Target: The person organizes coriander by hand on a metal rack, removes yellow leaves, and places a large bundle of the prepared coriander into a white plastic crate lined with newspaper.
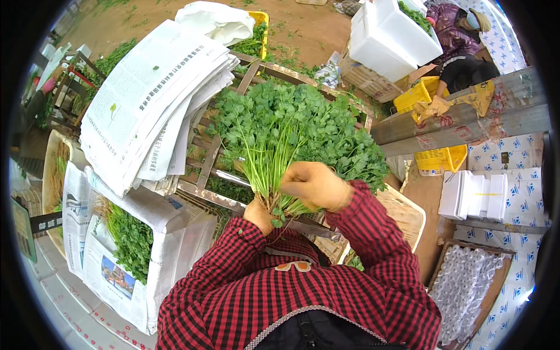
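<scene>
My left hand (258, 214) grips the root end of a bunch of leafy herbs (261, 169) with long pale green stems and a few thin roots. Just right of it, my right hand (314, 185) has its fingers curled onto stems at the bunch's lower right. A thick heap of the same herbs (332, 125) lies beyond both hands on a rusty slatted metal rack (204, 175). To the left, a tall stack of newspapers (140, 93) rests on the rack. Below that stack, more herbs (128, 245) sit in a newspaper-lined container (81, 221).
Two co-workers (452, 32) (466, 76) are at the upper right, by a white foam box (379, 49) and yellow crates (440, 158). A metal beam (426, 122) crosses at the right, above white foam boxes (472, 195) and a tray of plastic-wrapped items (466, 291). A yellow crate (256, 44) stands behind the rack.
</scene>
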Action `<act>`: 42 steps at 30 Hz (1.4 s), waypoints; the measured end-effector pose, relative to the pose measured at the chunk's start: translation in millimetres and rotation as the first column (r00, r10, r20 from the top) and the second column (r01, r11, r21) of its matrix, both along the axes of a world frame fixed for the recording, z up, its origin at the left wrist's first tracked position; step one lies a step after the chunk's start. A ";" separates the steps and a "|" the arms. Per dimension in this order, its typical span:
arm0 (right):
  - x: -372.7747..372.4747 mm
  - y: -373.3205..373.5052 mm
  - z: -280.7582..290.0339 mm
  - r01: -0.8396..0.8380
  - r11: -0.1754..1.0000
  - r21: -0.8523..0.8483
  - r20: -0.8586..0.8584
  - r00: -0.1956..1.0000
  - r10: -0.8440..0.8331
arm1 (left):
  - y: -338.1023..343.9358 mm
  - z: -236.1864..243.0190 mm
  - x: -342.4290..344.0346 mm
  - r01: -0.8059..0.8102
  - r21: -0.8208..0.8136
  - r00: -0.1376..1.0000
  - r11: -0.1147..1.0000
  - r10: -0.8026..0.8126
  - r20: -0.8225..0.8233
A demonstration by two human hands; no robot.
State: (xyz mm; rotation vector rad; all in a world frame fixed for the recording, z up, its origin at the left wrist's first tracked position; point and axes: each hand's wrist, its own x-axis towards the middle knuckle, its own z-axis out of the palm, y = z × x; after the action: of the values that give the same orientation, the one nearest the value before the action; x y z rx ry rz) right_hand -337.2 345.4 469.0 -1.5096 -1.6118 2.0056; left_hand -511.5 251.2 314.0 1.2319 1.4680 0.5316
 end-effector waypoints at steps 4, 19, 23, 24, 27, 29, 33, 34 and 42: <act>46.9 -13.5 37.6 0.324 0.946 0.009 -0.400 0.868 -0.293 | 6.4 18.4 7.8 0.073 -0.147 0.967 0.986 -0.034 0.251; -21.1 -37.6 -48.5 -0.426 0.676 0.601 0.672 0.727 -0.139 | 1.2 -3.6 -18.3 -0.008 -0.150 0.782 0.989 0.100 0.615; -25.5 -37.1 -59.6 -0.426 0.569 0.703 0.643 0.723 -0.253 | -2.1 -6.7 -12.0 -0.154 -0.008 0.890 0.988 0.142 0.432; -24.9 -36.4 -65.4 -0.416 0.538 0.733 0.624 0.725 -0.291 | -1.4 -4.8 -10.3 -0.159 -0.035 0.891 0.987 0.159 0.426; -25.3 -36.0 -68.9 -0.282 0.487 0.826 0.499 0.769 -0.400 | -1.3 -3.5 -10.3 -0.145 -0.009 0.916 0.989 0.138 0.377; -18.5 -31.9 -64.9 -0.092 0.553 0.828 0.334 0.874 -0.354 | -1.8 -2.8 -8.4 -0.156 -0.023 0.912 0.987 0.153 0.381; -3.2 -30.1 12.8 0.158 0.952 -0.263 0.221 0.970 -0.100 | -1.7 -7.8 -6.8 -0.140 -0.076 0.930 0.987 0.158 0.331; 0.9 -32.5 18.0 0.051 0.947 -0.318 0.206 0.978 0.017 | -2.8 -8.9 -3.9 -0.153 -0.035 0.913 0.988 0.155 0.377; 34.4 16.0 111.5 0.415 0.851 0.323 -0.495 0.840 -0.221 | -4.1 -6.2 -7.3 -0.185 0.002 0.941 0.983 0.176 0.289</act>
State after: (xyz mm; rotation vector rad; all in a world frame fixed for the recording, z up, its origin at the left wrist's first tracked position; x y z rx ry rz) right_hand -302.8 361.4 580.5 -0.9910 -1.3633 1.5356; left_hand -518.9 247.1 307.8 0.9981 1.3334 0.8239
